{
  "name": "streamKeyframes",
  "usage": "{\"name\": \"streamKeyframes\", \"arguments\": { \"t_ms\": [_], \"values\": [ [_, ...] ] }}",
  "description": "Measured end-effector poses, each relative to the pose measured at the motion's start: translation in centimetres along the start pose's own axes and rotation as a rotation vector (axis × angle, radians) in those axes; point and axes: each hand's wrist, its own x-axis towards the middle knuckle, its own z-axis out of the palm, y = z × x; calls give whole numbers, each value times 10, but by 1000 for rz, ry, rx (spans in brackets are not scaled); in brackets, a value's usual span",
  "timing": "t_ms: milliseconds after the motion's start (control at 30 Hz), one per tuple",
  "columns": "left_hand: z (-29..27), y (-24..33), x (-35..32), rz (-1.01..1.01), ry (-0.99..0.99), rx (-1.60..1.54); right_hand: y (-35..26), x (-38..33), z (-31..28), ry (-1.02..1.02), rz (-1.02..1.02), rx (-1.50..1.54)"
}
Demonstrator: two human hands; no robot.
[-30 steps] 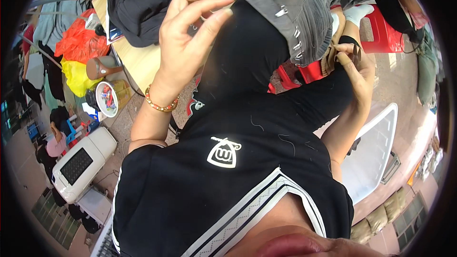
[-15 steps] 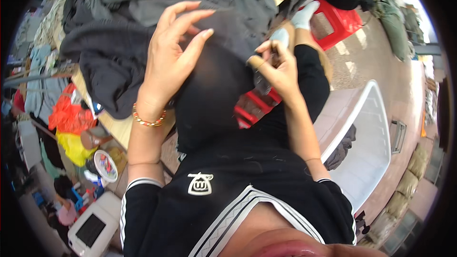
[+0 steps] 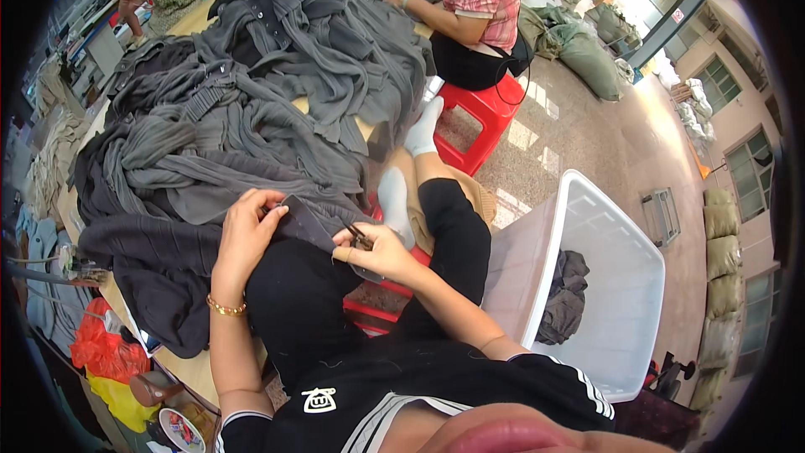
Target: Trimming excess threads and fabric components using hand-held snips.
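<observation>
Dark tool (image 3: 361,239), perhaps snips, half hidden by right hand (image 3: 383,255), pink-shirted co-worker (image 3: 484,0) cropped above

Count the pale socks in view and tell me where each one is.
2: the farther sock is beside the red stool; the nearer sock is just beyond the right hand. Others may be hidden.

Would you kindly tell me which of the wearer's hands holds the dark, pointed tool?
The right hand grips the dark tool; the left hand, with the gold bracelet at its wrist, pinches grey fabric instead.
</observation>
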Motion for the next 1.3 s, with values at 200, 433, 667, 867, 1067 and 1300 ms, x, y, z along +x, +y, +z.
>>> {"name": "streamKeyframes", "arguments": {
  "t_ms": [200,433,667,867,1067,1300],
  "values": [
    [-7,11,-4,56,85,-7,-5,5,7,18,-82,-103],
    [-24,28,-48,406,410,7,-44,-2,-3,77,-511,-494],
    [-39,13,-133,541,365,78,-70,-41,18,-13,-827,-675],
    [-28,-13,-154,564,293,216,-36,-46,17,-146,-825,-894],
    [-22,-5,-153,451,317,139,-15,-41,30,-21,-833,-752],
    [3,3,-148,367,503,265,-16,-44,34,-9,-777,-712]
  ]
}}
